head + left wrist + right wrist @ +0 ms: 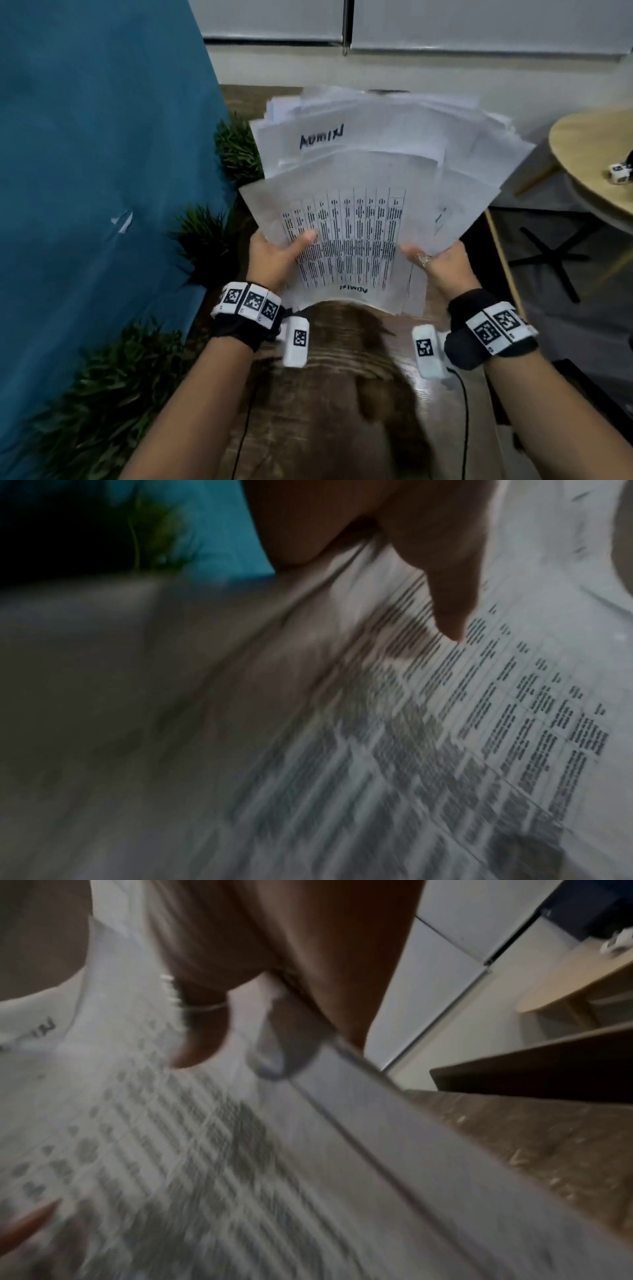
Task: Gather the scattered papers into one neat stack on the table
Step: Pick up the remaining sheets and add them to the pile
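A loose, fanned bundle of white papers [370,178] is held up above the wooden table [342,377]. The top sheet carries a printed table of text [479,710]. My left hand [277,253] grips the bundle's left edge, thumb on top. On the right edge my right hand [438,263] holds it the same way, thumb with a ring pressed on the top sheet [198,1031]. The other fingers of both hands are hidden under the sheets. The sheet edges stick out unevenly at the far side. Both wrist views are blurred.
A blue panel [96,171] stands close on the left with green plants [205,236] along its foot. A round light-wood table [596,161] and a black chair base [548,260] are on the right. White cabinets [445,24] line the back.
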A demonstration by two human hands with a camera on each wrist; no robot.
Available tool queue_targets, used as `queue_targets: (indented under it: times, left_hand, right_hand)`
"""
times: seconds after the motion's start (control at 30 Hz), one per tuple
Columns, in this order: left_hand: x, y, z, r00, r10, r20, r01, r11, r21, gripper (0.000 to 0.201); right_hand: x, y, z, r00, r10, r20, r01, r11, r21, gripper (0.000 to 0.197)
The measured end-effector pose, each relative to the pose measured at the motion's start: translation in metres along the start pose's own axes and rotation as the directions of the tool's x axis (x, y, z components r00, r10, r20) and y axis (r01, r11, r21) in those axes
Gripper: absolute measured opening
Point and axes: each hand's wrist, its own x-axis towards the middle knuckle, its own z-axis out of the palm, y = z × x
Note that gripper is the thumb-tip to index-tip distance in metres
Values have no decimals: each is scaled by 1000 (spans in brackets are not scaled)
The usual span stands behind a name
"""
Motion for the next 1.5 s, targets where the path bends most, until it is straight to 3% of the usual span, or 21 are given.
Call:
queue_targets:
  times: [0.1,0.17,0.23,0.3,0.37,0.43,0.53,0.63,0.7,0.8,0.87,0.97,1.03,1.13,1.27,1.43,1.5]
  left_hand:
    - [-1,1,-15,994,33,99,-46,991,123,52]
    - [2,2,-15,990,73,117,-87,989,116,57]
    - [3,7,-7,986,148,78,-156,982,109,51]
    - [6,12,0,989,149,-1,-149,987,54,31]
    - [9,15,1,985,170,-3,-170,984,54,23]
    - [8,6,0,987,159,35,-161,986,49,36]
    - [-2,-25,-3,998,-14,58,8,994,109,49]
    - [-8,-52,1,995,10,-102,19,959,282,25]
    - [-4,-49,8,974,76,-215,-9,955,297,18]
    - [-1,-24,16,949,128,-288,-91,986,137,19]
    - [-7,-13,15,966,122,-227,-117,992,38,39]
    - [-11,-18,11,990,51,-133,-54,998,-23,35]
    - [-9,-19,13,994,38,-103,-38,999,1,43]
    - [1,-15,22,991,71,-115,-65,996,60,71]
    - [17,-16,26,993,56,-103,-57,998,-7,75]
    - [22,-21,25,997,30,66,-35,996,80,48]
    - [26,-14,25,996,47,81,-55,993,100,52]
  right_hand:
    - [1,-7,-3,974,116,196,-115,993,-16,53]
    - [9,-2,4,957,168,237,-154,985,-75,61]
    - [18,6,13,974,177,141,-168,983,-77,50]
    - [24,11,15,978,204,40,-203,978,-43,44]
    - [27,19,13,968,244,-53,-246,968,-41,69]
    - [26,27,11,959,256,-121,-261,965,-27,87]
    - [15,14,18,952,245,-182,-244,969,27,61]
    - [11,3,23,963,171,-210,-160,985,67,29]
    - [8,-12,30,975,64,-214,-51,997,62,28]
    - [6,-33,34,970,-66,-235,94,990,106,40]
    - [6,-32,30,967,-79,-241,117,982,149,51]
    - [2,-11,28,989,0,-149,29,981,191,65]
    - [3,2,28,996,40,-86,-24,983,180,60]
    - [14,4,27,994,28,-104,-21,997,69,51]
    - [24,15,15,994,47,-98,-38,995,92,65]
    - [33,25,9,987,153,-39,-149,985,88,47]
    - [38,27,8,985,165,-46,-162,985,62,44]
